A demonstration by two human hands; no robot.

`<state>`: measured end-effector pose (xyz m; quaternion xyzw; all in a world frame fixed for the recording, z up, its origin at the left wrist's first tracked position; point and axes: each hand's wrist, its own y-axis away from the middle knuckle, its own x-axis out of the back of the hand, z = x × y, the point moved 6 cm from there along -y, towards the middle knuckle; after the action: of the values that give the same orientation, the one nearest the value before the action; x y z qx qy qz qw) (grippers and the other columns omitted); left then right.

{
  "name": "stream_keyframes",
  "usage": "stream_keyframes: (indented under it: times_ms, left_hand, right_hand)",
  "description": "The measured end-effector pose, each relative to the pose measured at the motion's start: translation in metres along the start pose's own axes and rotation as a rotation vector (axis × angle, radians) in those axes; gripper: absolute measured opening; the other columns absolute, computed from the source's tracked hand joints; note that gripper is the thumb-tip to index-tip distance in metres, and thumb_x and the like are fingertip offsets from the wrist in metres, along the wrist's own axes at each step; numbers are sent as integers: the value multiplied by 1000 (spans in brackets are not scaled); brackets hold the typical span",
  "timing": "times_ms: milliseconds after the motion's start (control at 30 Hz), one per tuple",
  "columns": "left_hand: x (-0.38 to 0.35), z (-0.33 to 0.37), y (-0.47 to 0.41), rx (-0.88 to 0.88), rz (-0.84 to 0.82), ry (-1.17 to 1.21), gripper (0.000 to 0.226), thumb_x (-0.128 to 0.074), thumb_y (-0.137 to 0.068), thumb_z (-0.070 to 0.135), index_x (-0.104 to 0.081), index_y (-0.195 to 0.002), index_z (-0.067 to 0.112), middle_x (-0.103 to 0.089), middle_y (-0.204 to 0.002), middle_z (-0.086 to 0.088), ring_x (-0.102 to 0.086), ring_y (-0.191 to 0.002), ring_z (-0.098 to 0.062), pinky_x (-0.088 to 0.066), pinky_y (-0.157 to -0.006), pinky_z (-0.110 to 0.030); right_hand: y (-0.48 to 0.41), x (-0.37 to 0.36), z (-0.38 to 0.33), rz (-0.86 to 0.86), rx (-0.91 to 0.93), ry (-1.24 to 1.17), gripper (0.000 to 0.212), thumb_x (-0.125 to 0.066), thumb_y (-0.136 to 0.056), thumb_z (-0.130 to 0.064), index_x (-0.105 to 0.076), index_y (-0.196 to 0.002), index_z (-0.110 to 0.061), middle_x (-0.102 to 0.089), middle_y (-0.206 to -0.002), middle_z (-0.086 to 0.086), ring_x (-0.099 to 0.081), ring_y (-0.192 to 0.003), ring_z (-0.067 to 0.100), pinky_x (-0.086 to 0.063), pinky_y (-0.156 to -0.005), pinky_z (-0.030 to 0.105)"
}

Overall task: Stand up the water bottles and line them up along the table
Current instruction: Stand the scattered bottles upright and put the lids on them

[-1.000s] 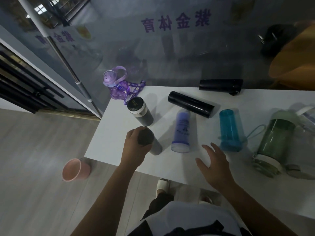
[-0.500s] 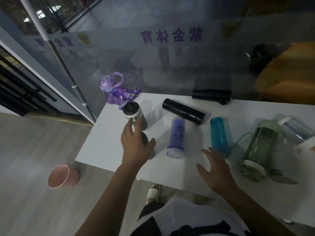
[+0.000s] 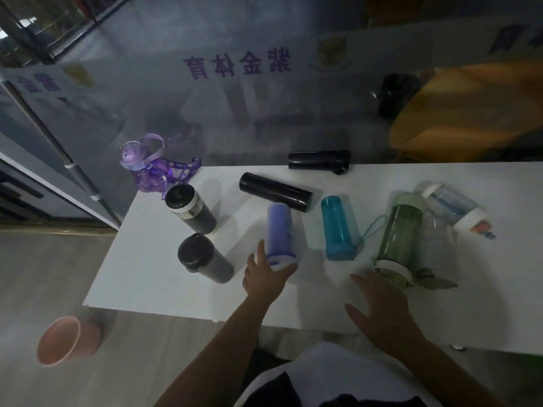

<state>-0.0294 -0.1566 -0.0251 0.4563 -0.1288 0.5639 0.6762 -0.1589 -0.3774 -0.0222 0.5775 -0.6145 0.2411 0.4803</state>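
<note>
Three bottles stand upright at the left end of the white table (image 3: 152, 277): a purple bottle (image 3: 147, 168) with a strap at the far corner, a grey flask (image 3: 191, 212) with a black lid and silver band just in front of it, and a second grey flask (image 3: 205, 261) with a black lid nearer the front edge. The rest lie on their sides. A black flask (image 3: 318, 160) rests along the far edge, against the glass wall. Another black flask (image 3: 274, 191) lies at a slant near the middle. A lilac bottle (image 3: 279, 230) lies with its white end toward the person, a teal bottle (image 3: 338, 227) lies just to its right, then a green bottle (image 3: 399, 233) with a white collar and a cord loop, and a clear bottle (image 3: 449, 207) with white ends beside that at the right.

The left hand (image 3: 264, 277) reaches to the near end of the lilac bottle, thumb spread along its left side and fingers (image 3: 286, 271) curled under the white end, touching it; the bottle lies flat on the table, and the hand is not closed around it. The right hand (image 3: 379, 309) hovers palm down over the front of the table with fingers spread, empty, its fingertips close to the green bottle's lid end; I cannot tell if they touch. A pink cup (image 3: 67, 339) sits on the floor left of the table.
</note>
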Motion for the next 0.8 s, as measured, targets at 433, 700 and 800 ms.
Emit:
stream_keyframes:
  times_ms: [433, 700, 800]
  left_hand:
    - [-27, -3, -17, 134, -17, 553, 75, -80, -75, 19, -40, -139, 17, -56, -112, -7, -57, -87, -17, -46, -66, -26]
    - [14, 3, -5, -27, 105, 374, 85, -81, -69, 21, -35, -140, 26, -52, -125, -5, -59, -105, -23, -56, -84, -38]
    - [38, 19, 2, -105, 188, 238, 84, -80, -69, 24, -35, -139, 29, -50, -121, -2, -56, -109, -26, -54, -90, -46]
  right_hand:
    - [20, 9, 16, -2, -40, -45, 80, -30, -74, -67, -36, -144, -28, -31, -154, 4, -25, -143, 23, -23, -114, 46]
    - [3, 8, -2, -13, -5, -112, 76, -37, -78, -66, -35, -144, -27, -29, -155, 6, -24, -143, 26, -21, -115, 50]
    - [-5, 4, -12, -52, -7, -121, 67, -49, -87, -55, -30, -146, -29, -22, -158, 3, -19, -144, 25, -15, -116, 47]
